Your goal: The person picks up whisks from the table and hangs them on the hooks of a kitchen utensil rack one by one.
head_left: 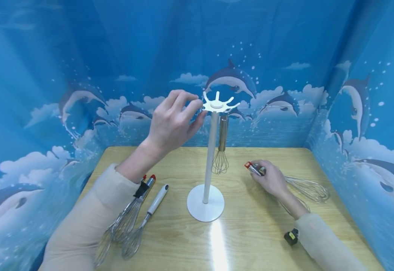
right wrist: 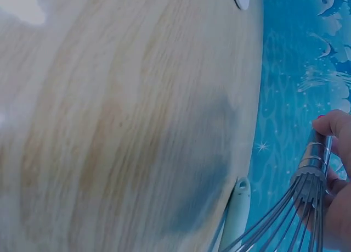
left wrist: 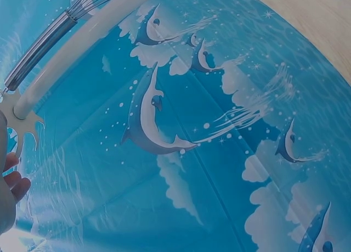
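Note:
A white stand [head_left: 211, 158] has a round base and a ring of prongs on top. My left hand [head_left: 175, 118] is up at the left side of this ring, pinching a prong between fingers and thumb. From the ring hangs a small whisk [head_left: 222, 135] with a metal handle, wires downward; the left wrist view also shows this whisk [left wrist: 41, 51]. Over the right of the table, my right hand [head_left: 269, 177] grips a metal-handled whisk [right wrist: 314, 164] with a red end. A white-handled whisk [right wrist: 237, 216] lies below it, partly hidden.
Several whisks [head_left: 129, 222] lie at the left of the wooden table [head_left: 251, 233], one with a white handle [head_left: 158, 199]. A small black device [head_left: 291, 237] is at the right wrist. Blue dolphin-print curtains [head_left: 170, 45] surround the table's back and sides.

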Available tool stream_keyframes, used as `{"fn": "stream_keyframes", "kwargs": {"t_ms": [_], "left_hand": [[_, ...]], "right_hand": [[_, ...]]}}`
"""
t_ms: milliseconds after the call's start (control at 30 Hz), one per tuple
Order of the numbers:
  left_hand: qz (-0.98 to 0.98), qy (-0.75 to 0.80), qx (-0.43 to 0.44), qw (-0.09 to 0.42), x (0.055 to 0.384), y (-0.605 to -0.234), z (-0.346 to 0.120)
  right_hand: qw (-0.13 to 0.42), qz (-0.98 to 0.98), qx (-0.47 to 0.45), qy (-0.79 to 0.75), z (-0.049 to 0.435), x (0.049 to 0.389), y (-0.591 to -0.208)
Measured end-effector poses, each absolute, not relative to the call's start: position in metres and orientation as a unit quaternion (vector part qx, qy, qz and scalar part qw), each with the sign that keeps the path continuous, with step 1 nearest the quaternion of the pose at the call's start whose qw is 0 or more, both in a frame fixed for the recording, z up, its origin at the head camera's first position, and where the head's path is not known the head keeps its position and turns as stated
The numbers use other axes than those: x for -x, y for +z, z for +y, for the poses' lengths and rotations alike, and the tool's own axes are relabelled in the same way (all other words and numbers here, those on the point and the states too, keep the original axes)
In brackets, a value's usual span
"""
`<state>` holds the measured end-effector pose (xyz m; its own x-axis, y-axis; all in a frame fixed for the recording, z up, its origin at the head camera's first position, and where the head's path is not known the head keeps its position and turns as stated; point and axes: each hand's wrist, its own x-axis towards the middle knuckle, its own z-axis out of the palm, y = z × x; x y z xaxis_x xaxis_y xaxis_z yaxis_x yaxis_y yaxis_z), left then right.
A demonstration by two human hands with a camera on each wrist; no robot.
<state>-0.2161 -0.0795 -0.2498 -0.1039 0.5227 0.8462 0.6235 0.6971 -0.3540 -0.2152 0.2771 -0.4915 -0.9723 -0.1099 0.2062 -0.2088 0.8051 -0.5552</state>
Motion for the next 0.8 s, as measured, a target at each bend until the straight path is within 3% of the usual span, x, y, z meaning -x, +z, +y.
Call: {"fn": "stream_keyframes", "kwargs": {"t_ms": [800], "left_hand": [[-0.741,-0.042,0.390,0.545,0.217,-0.249,-0.079]], "right_hand": [[0.133,-0.925,-0.090,0.344,0.254,0.211,-0.470]]}}
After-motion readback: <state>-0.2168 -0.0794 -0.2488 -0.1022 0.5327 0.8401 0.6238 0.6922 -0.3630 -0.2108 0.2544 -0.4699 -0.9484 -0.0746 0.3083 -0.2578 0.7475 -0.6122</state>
